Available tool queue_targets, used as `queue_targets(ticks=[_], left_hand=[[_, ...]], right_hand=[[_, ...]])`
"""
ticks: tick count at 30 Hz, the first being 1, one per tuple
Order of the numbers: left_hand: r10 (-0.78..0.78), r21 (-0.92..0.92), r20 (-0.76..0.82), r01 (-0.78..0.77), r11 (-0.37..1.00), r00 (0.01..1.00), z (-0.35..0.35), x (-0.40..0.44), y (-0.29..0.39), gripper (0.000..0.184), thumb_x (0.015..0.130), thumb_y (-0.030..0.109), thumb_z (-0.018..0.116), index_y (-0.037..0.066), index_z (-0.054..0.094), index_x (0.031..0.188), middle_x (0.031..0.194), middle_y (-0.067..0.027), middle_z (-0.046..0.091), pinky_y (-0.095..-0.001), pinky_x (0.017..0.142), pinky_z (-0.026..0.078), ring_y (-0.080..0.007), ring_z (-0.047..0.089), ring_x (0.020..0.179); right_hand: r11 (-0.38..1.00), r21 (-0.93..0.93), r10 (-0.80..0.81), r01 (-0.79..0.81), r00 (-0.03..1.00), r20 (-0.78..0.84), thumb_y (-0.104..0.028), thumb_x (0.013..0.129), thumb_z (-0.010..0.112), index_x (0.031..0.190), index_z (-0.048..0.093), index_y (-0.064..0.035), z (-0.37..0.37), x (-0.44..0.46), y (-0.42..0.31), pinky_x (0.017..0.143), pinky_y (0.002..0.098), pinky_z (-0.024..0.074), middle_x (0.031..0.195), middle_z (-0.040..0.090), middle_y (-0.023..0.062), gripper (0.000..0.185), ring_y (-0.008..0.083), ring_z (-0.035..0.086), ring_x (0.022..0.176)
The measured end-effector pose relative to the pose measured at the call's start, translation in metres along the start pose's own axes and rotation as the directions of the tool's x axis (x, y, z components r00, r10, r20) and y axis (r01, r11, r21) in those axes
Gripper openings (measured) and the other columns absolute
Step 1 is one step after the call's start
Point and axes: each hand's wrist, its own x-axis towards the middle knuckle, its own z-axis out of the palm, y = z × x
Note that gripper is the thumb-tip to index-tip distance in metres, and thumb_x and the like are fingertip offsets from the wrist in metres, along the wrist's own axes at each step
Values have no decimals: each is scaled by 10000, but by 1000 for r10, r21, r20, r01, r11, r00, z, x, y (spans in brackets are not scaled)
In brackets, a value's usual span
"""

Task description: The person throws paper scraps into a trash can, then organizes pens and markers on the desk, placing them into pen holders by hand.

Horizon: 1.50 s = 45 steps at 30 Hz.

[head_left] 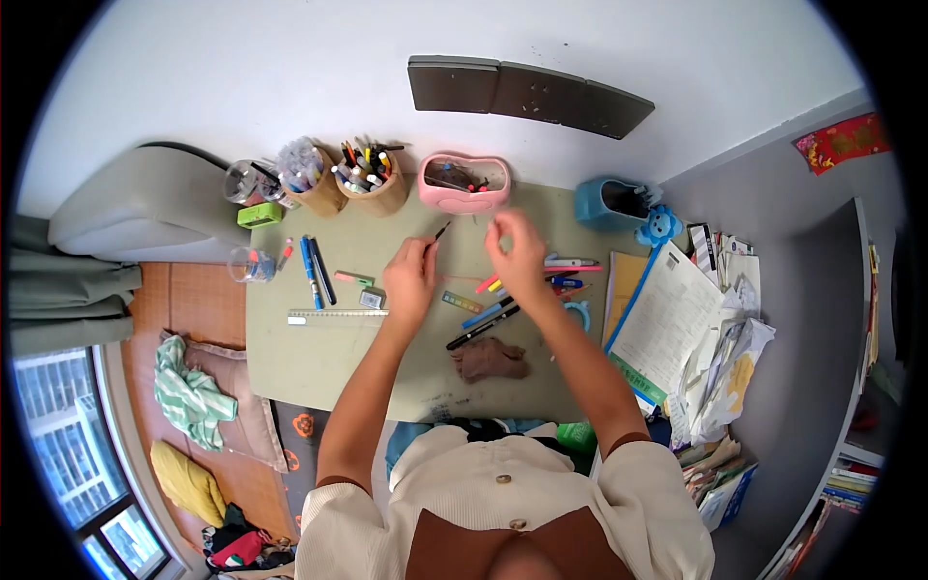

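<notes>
My left hand (411,275) is closed on a thin dark pen-like item (442,231) over the middle of the desk, its tip pointing up and right. To its right, my right hand (515,253) is raised with curled fingers near the pink holder (465,200); whatever its fingertips may hold is too small to make out. Under and beside my right forearm lie several pens and markers (483,329). A crumpled brown cloth (490,361) rests nearer to me. Left of my left hand are a clear ruler (338,318), an eraser (371,299) and two blue pens (317,273).
Two wooden pen cups (375,197) and a green sharpener (259,216) stand at the back left. At the right are a blue container (609,205), a blue plush toy (659,225), a clipboard with paper (662,319) and piled papers (735,358).
</notes>
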Motion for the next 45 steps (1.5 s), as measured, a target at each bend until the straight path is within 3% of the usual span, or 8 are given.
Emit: queue_targets(ticks=[7, 11, 20, 23, 27, 34, 40, 45], left_hand=[[1, -390, -185, -75, 918, 983, 1, 55, 68, 79, 860, 11, 682, 9, 659, 936, 858, -90, 646, -265, 609, 506, -168, 624, 674], [-81, -196, 57, 91, 976, 995, 14, 92, 64, 347, 818, 6, 716, 13, 598, 1145, 877, -105, 663, -283, 634, 530, -166, 643, 717], [-85, 52, -257, 102, 993, 963, 41, 43, 1, 519, 863, -62, 538, -68, 387, 1360, 1266, -221, 497, -360, 890, 480, -314, 533, 1143], [-272, -452, -15, 236, 860, 962, 41, 42, -4, 562, 871, -63, 518, -59, 355, 1408, 1345, -232, 472, -374, 930, 473, -321, 513, 1221], [-265, -464, 40, 253, 849, 963, 38, 40, -13, 593, 889, -47, 514, -33, 320, 1450, 1352, -224, 495, -365, 957, 466, -312, 507, 1248], [202, 112, 305, -246, 963, 931, 28, -38, -13, 271, 766, 39, 654, 62, 609, 1033, 978, -118, 574, -435, 799, 430, -330, 548, 921], [-35, 410, 200, -51, 911, 979, 24, -50, -26, 113, 791, 77, 629, 78, 598, 900, 929, -98, 573, -426, 776, 427, -307, 548, 905], [172, 195, 103, -189, 962, 980, 21, -57, -14, 129, 775, 26, 628, 60, 602, 897, 866, -119, 569, -433, 749, 448, -317, 552, 867]], right_hand=[[971, 130, 208, -199, 976, -57, -38, 857, 665, 1018, 625, -18, 7, 50, 9, 622, 322, 507, 921, 640, 116, 167, 209, 627, 693], [961, 87, 266, -264, 964, -10, -34, 861, 653, 1077, 611, -21, -4, 38, 13, 678, 345, 517, 1037, 627, 131, 221, 240, 634, 799], [938, 91, 315, -336, 930, 187, -167, 963, 543, 1428, 422, -58, 9, 19, 51, 981, 407, 439, 1343, 534, 204, 493, 353, 558, 1154], [889, 136, 396, -437, 883, 253, -188, 977, 529, 1443, 400, -58, 10, 13, 41, 937, 395, 468, 1333, 541, 206, 500, 349, 591, 1093], [834, 45, 508, -550, 798, 325, -157, 968, 542, 1393, 451, -53, -5, 13, 33, 845, 385, 509, 1206, 602, 179, 447, 340, 629, 964], [959, -282, 78, 21, 939, 336, -29, 794, 624, 1003, 658, -40, -47, -48, 45, 805, 402, 468, 991, 614, 93, 212, 292, 571, 937], [901, -335, -70, 275, 855, 513, -7, 719, 605, 866, 645, -61, -53, -50, 39, 828, 388, 444, 910, 589, 70, 161, 268, 559, 945], [880, -286, -64, 380, 690, 721, -11, 725, 588, 792, 610, -73, -58, -27, 43, 848, 422, 459, 893, 591, 70, 93, 274, 577, 950]])
